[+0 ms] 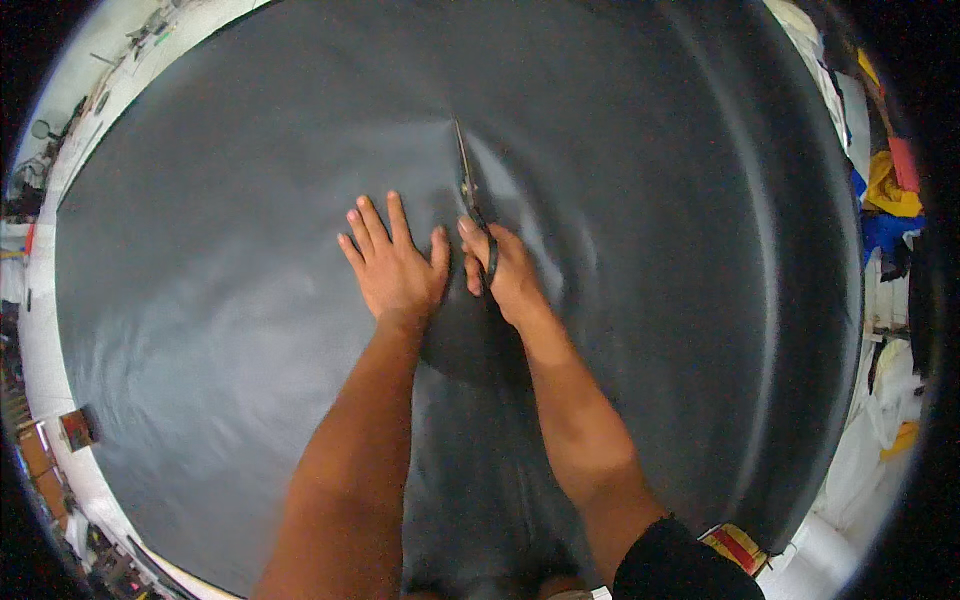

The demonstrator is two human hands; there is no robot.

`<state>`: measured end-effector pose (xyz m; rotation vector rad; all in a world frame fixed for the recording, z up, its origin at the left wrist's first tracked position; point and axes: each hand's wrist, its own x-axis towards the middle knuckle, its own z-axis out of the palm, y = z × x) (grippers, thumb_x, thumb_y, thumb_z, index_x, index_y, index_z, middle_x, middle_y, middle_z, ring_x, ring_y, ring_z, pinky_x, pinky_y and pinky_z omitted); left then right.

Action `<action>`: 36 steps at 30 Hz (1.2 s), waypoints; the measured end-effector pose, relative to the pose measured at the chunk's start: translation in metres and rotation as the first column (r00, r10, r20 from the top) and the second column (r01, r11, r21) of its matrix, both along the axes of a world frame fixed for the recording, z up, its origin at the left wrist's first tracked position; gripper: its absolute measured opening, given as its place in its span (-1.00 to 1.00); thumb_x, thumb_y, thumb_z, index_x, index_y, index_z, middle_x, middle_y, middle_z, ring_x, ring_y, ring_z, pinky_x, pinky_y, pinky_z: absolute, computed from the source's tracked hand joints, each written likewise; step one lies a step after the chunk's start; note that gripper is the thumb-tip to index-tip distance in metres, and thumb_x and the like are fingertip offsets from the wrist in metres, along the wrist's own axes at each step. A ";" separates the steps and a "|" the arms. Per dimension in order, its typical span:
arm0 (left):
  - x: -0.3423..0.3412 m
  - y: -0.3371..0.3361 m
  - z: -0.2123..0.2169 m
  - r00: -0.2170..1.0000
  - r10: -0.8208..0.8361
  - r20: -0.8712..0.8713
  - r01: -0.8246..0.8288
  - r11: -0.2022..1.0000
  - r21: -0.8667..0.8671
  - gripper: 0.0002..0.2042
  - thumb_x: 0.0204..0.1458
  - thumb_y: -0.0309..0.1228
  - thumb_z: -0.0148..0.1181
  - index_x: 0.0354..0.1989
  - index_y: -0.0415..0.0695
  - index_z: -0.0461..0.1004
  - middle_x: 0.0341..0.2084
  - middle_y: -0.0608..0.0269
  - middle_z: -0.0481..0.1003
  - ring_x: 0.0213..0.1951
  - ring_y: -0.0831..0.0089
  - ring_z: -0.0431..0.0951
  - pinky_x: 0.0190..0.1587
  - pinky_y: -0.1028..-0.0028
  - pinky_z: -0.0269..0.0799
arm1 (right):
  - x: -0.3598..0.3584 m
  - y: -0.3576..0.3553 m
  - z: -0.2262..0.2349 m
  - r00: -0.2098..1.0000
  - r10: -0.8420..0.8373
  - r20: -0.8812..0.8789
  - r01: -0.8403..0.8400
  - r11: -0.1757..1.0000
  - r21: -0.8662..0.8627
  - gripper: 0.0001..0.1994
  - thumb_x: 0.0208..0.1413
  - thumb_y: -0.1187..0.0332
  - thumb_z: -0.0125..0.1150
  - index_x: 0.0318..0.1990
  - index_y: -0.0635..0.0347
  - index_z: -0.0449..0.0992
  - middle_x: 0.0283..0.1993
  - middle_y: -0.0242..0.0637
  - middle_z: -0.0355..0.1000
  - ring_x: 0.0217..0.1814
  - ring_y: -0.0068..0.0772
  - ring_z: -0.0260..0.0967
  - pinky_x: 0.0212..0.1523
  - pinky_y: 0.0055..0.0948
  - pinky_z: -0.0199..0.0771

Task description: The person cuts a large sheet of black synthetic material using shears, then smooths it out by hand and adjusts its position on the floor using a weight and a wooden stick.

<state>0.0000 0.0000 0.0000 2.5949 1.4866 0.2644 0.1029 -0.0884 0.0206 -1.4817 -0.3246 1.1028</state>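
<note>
A large sheet of dark grey fabric (pixel 250 250) covers nearly the whole table. My left hand (pixel 393 262) lies flat on it with fingers spread, pressing the cloth down just left of the cut line. My right hand (pixel 505 272) grips a pair of scissors (pixel 468 185) by the dark handles. The blades point away from me into the fabric, with the tips near the end of a straight slit. The cloth ripples to the right of the blades. Both hands sit close together, almost touching.
The white table edge (pixel 45 330) curves round the left side, with small tools and clutter beyond it. Yellow, blue and red cloth pieces (pixel 885 195) pile up at the right rim. White fabric (pixel 880 420) lies at the lower right.
</note>
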 end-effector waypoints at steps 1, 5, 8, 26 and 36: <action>-0.007 -0.010 0.002 1.000 0.004 -0.011 -0.004 1.000 -0.025 -0.26 0.11 0.05 -0.01 0.41 -0.06 0.02 0.41 -0.13 -0.10 0.42 -0.10 -0.14 0.40 -0.05 -0.32 | -0.009 -0.009 0.000 1.000 -0.015 -0.019 0.014 1.000 -0.026 -0.53 0.14 -0.12 0.17 -0.46 0.14 0.36 -0.68 -0.44 0.25 -0.70 -0.55 0.17 -0.65 -0.51 0.18; 0.014 0.020 0.011 1.000 0.005 -0.017 -0.005 1.000 0.019 -0.27 0.10 0.06 -0.03 0.39 -0.09 0.07 0.39 -0.14 -0.07 0.42 -0.05 -0.13 0.41 -0.01 -0.30 | 0.029 0.032 0.015 0.995 -0.028 -0.091 0.029 1.000 0.010 -0.54 0.16 -0.09 0.17 -0.57 0.05 0.31 -0.71 -0.47 0.23 -0.73 -0.56 0.16 -0.67 -0.51 0.16; 0.007 0.013 0.012 1.000 0.008 0.008 -0.007 0.998 -0.056 -0.27 0.09 0.02 0.03 0.38 -0.08 0.07 0.40 -0.15 -0.09 0.42 -0.11 -0.13 0.40 -0.05 -0.30 | 0.051 0.060 0.011 0.999 0.040 0.002 -0.039 0.996 -0.078 -0.51 0.13 -0.11 0.20 -0.39 0.22 0.39 -0.67 -0.42 0.22 -0.68 -0.55 0.16 -0.64 -0.50 0.13; 0.006 0.009 0.020 0.999 0.011 -0.047 -0.019 0.984 -0.179 -0.25 0.02 0.00 0.09 0.36 -0.12 0.11 0.37 -0.26 -0.05 0.40 -0.18 -0.11 0.37 -0.13 -0.28 | 0.135 0.222 0.013 0.999 -0.008 0.045 0.013 0.995 -0.100 -0.46 0.06 -0.20 0.23 -0.57 0.11 0.32 -0.68 -0.42 0.24 -0.72 -0.51 0.17 -0.68 -0.47 0.17; 0.004 0.007 0.016 0.998 0.011 -0.054 -0.022 0.980 -0.198 -0.25 0.03 0.05 0.08 0.36 -0.10 0.13 0.36 -0.25 -0.02 0.39 -0.20 -0.09 0.36 -0.16 -0.25 | 0.190 0.312 0.004 0.987 -0.036 0.156 0.056 0.990 -0.127 -0.47 0.04 -0.17 0.28 -0.56 0.15 0.35 -0.65 -0.38 0.27 -0.69 -0.50 0.22 -0.67 -0.46 0.24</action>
